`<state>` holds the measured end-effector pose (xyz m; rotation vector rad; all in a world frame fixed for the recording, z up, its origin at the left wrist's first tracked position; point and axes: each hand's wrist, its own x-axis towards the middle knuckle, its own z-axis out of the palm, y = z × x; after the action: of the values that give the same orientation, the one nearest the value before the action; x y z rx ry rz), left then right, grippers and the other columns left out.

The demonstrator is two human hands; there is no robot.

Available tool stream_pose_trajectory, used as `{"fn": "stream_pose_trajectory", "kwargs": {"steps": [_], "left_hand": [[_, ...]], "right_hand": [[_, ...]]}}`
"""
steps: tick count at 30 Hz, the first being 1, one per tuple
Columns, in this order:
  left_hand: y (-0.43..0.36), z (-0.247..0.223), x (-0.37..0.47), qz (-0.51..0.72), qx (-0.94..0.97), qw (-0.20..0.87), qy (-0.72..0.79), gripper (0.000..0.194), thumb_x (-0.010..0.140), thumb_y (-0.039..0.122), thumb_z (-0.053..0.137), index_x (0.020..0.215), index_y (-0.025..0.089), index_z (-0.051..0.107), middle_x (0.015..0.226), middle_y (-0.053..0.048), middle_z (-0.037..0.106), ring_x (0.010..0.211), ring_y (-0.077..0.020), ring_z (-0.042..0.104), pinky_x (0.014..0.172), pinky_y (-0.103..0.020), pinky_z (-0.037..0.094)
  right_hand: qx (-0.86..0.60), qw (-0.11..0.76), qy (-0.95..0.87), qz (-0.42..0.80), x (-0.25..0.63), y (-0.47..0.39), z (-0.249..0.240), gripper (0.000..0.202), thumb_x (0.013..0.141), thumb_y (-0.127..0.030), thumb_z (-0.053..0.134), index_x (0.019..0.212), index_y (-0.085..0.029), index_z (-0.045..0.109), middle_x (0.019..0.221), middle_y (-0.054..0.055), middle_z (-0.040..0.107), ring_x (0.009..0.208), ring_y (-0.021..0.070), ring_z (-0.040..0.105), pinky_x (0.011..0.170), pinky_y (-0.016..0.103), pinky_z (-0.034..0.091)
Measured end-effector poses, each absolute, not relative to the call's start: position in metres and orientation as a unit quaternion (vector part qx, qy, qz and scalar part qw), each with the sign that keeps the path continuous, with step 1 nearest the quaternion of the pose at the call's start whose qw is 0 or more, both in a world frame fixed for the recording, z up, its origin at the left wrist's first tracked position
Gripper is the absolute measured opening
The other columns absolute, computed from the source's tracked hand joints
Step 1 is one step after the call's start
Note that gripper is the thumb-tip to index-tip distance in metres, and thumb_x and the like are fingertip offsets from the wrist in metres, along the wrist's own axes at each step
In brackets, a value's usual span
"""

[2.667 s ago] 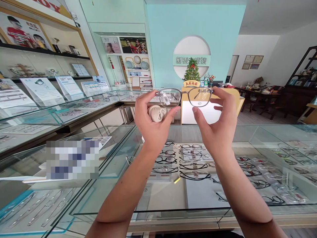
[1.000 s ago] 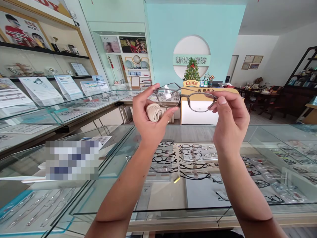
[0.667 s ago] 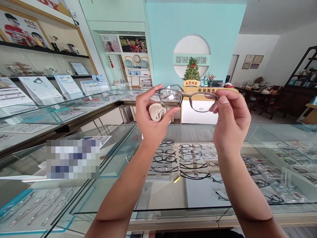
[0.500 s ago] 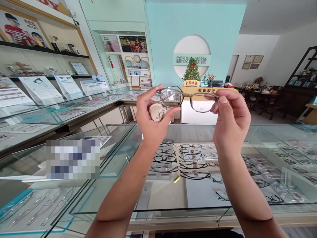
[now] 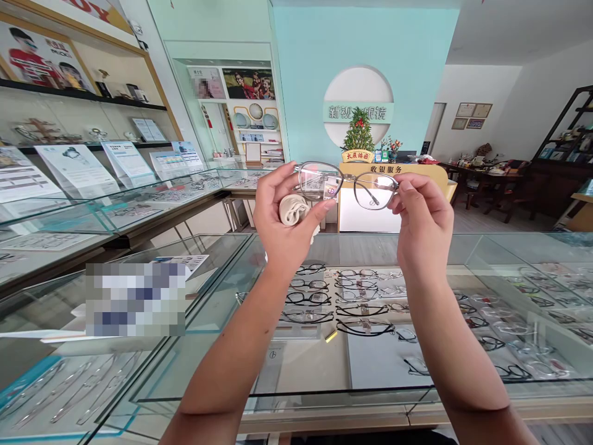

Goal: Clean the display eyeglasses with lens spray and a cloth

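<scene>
A pair of eyeglasses [image 5: 374, 190] with dark, thin rims and clear lenses is held up at chest height, front facing away or toward me, I cannot tell. My left hand [image 5: 286, 238] grips its left side between thumb and fingers. A crumpled beige cloth [image 5: 291, 211] is tucked in that same palm, behind the thumb. At the right end, my right hand [image 5: 425, 219] pinches the frame near the hinge with thumb and forefinger. Through the left lens shows a small white tag [image 5: 330, 187]. The folded temples are partly hidden by the hands.
Below my arms is a glass display case [image 5: 310, 377] with rows of spectacles [image 5: 364, 309] inside. A grey-white tray [image 5: 382, 361] lies among them. Papers [image 5: 60, 334] sit on the glass at left. A cashier counter [image 5: 370, 213] stands ahead.
The eyeglasses have turned and tilted slightly, their right end shifting left and a little toward the middle. My right hand moved left with it; my left hand stayed nearly in place.
</scene>
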<state>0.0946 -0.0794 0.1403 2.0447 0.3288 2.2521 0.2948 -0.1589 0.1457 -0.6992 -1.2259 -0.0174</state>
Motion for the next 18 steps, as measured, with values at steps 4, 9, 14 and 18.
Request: {"fn": "stream_pose_trajectory", "kwargs": {"steps": [4,9,14,18], "left_hand": [[-0.08,0.144,0.093,0.725,0.678,0.058,0.102,0.073,0.088,0.058,0.091,0.148,0.033,0.056,0.142,-0.01,0.074,0.132,-0.0322,0.076,0.106,-0.049,0.068],[-0.088,0.147,0.092,0.678,0.724,0.081,0.093,0.071,0.088,0.053,0.092,0.147,0.03,0.06,0.135,-0.01,0.08,0.12,-0.0303,0.08,0.102,-0.049,0.07],[-0.098,0.148,0.091,0.625,0.768,0.1,0.092,0.071,0.089,0.05,0.091,0.15,0.029,0.06,0.134,-0.011,0.081,0.123,-0.0324,0.079,0.1,-0.051,0.071],[-0.1,0.151,0.088,0.604,0.784,0.115,0.079,0.07,0.09,0.049,0.09,0.151,0.029,0.061,0.133,-0.011,0.081,0.127,-0.0325,0.078,0.104,-0.052,0.069]], "right_hand": [[-0.325,0.773,-0.544,0.034,0.295,-0.162,0.15,0.015,0.106,-0.032,0.061,0.104,-0.028,0.076,0.107,0.004,0.076,0.092,0.0191,0.071,0.087,0.04,0.058],[-0.35,0.731,-0.583,0.048,0.298,-0.174,0.16,0.009,0.101,-0.031,0.069,0.099,-0.028,0.077,0.11,0.003,0.08,0.104,0.0212,0.072,0.096,0.042,0.055],[-0.349,0.636,-0.674,0.143,0.302,-0.178,0.163,0.009,0.098,-0.031,0.076,0.091,-0.026,0.079,0.104,0.001,0.081,0.102,0.0204,0.072,0.097,0.041,0.052],[-0.333,0.607,-0.684,0.229,0.307,-0.177,0.164,0.012,0.096,-0.036,0.079,0.091,-0.025,0.081,0.093,0.001,0.079,0.088,0.0174,0.067,0.087,0.038,0.053]]}}
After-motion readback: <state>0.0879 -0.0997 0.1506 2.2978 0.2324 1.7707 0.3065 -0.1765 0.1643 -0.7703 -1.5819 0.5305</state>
